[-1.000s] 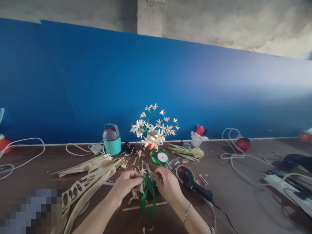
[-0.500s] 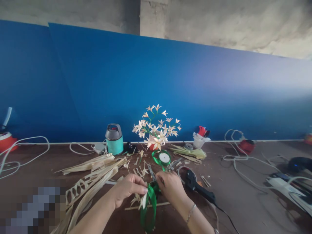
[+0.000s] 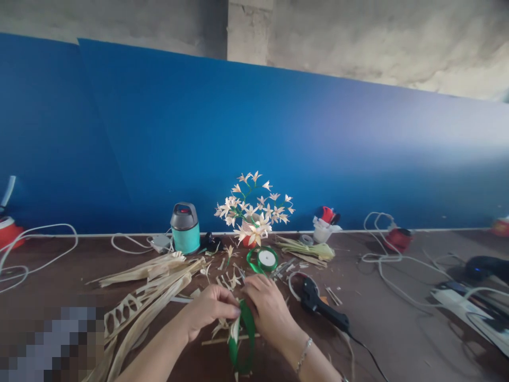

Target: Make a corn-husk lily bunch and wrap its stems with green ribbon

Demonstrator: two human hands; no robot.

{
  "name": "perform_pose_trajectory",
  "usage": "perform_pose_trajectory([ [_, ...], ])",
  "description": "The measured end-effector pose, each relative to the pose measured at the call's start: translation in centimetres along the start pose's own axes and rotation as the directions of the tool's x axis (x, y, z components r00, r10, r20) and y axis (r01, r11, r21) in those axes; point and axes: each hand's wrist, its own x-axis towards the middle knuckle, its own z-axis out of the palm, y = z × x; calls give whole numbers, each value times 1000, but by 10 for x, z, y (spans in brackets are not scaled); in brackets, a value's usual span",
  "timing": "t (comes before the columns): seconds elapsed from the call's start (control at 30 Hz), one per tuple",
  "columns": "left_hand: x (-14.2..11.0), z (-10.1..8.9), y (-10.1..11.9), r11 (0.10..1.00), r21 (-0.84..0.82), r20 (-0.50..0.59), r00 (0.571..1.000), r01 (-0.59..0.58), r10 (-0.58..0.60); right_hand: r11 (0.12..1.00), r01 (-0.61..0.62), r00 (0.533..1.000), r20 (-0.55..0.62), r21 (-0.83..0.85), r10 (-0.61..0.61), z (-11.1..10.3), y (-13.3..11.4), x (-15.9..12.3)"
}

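Note:
Thumb and fingers of my left hand point(image 3: 214, 306) pinch a pale husk flower point(image 3: 234, 330) whose petals point downward. A green ribbon point(image 3: 248, 323) hangs in a loop just beside it, from between my hands. My right hand point(image 3: 264, 305) is curled at the top of this ribbon, close to my left fingertips. Its fingertips are mostly hidden, so what they grip cannot be made out. A narrow metal tip, perhaps of scissors, shows just past the right knuckles. Beyond the hands lies a spool of green ribbon point(image 3: 266, 258).
Dry husk strips point(image 3: 159, 281) spread at left, near a teal container point(image 3: 186, 236). A pot of husk flowers point(image 3: 251, 225) stands at the back. To the right lie a black glue gun point(image 3: 324, 307) with its cord, a white cup point(image 3: 325, 229) and a power strip point(image 3: 457, 305).
My right hand has moved left, closer to the ribbon and my left fingers, covering most of the metal blades seen before. My left hand stays on the flower.

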Motion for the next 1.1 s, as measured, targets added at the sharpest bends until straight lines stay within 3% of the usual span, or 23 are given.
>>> perform_pose_trajectory([
  [0.07,-2,2,1,1000,-25,42,999,7,-6,997,71,996,57,0,-71,1,1,1],
  [0.17,-3,4,1,997,-71,32,999,13,-11,997,65,991,121,-30,-61,3,5,2],
  [0.4,3,3,-6,991,-127,-34,999,-42,38,951,-231,952,154,-204,264,-7,5,0],
  [0.57,6,6,-10,985,-161,-81,995,-68,56,919,-322,904,215,-225,370,-8,1,0],
  [0.73,7,7,-11,973,-219,-87,995,-72,54,927,-308,923,169,-216,346,-2,-1,-6],
  [0.9,9,4,-12,959,-281,-27,999,-41,35,957,-274,951,122,-95,284,0,6,-10],
  [1.1,6,3,-7,930,-368,-34,999,-6,-7,945,-328,937,132,11,324,-3,19,-5],
])
